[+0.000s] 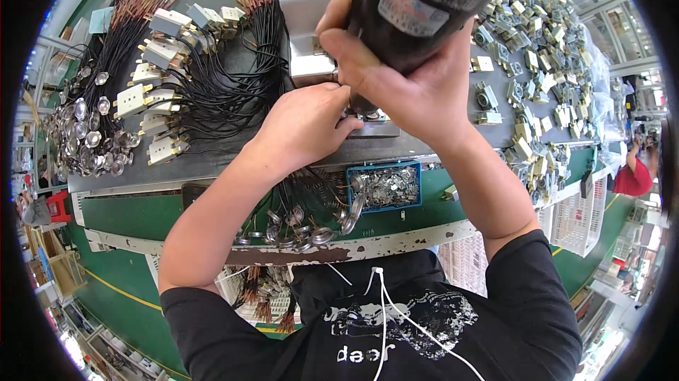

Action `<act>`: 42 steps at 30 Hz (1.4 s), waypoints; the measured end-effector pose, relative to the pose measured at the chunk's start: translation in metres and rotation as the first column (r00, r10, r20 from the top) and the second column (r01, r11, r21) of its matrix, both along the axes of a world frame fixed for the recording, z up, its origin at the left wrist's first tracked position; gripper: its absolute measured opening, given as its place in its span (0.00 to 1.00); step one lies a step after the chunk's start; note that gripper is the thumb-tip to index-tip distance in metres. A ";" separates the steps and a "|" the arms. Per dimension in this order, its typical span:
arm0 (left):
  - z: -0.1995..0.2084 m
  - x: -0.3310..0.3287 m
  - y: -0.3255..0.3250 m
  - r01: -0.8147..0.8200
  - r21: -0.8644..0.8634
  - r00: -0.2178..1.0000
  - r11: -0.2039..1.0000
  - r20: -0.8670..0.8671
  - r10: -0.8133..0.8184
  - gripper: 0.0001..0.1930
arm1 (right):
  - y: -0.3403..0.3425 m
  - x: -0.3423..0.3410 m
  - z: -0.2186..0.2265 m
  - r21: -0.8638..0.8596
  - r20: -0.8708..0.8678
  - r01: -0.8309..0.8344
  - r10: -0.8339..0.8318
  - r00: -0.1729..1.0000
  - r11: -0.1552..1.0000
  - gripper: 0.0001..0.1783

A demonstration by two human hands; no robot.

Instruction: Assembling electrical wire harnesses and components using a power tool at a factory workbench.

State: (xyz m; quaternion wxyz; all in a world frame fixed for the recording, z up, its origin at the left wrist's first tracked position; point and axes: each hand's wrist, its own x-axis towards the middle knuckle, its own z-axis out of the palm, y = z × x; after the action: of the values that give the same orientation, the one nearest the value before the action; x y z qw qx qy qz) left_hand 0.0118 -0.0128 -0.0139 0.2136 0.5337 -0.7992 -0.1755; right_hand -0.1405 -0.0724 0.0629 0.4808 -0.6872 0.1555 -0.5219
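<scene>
My right hand (424, 94) is closed around a thick black power screwdriver (385, 45) with a worn label, held tip down. The tool's lower end points at a small metal base (378, 128). Beside that tip my left hand (304, 126) is closed, its thumb bent in and its other fingertips hidden. What it pinches is too covered to make out. A white metal machine body (304, 16) stands just beyond both hands. Black cables (230, 91) run from blocks on the left to near my left wrist.
Cream and grey terminal blocks (163, 48) and round metal caps (85, 130) lie at left on cables. Many loose blocks (527, 91) cover the right of the bench. A blue tray (389, 186) of small metal parts and more metal caps (300, 232) sit nearer me.
</scene>
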 end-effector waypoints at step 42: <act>0.010 0.153 0.145 -0.589 -0.422 0.718 0.689 0.118 0.686 0.09 | -0.036 -0.146 -0.060 -0.506 0.132 0.499 -0.509 0.851 0.703 0.31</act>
State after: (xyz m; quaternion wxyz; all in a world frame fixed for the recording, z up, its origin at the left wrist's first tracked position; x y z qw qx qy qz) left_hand 0.1650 0.1327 -0.0042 0.2447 0.7505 -0.5998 0.1310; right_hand -0.2862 -0.1085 0.0033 0.1131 -0.7271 0.1937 -0.6489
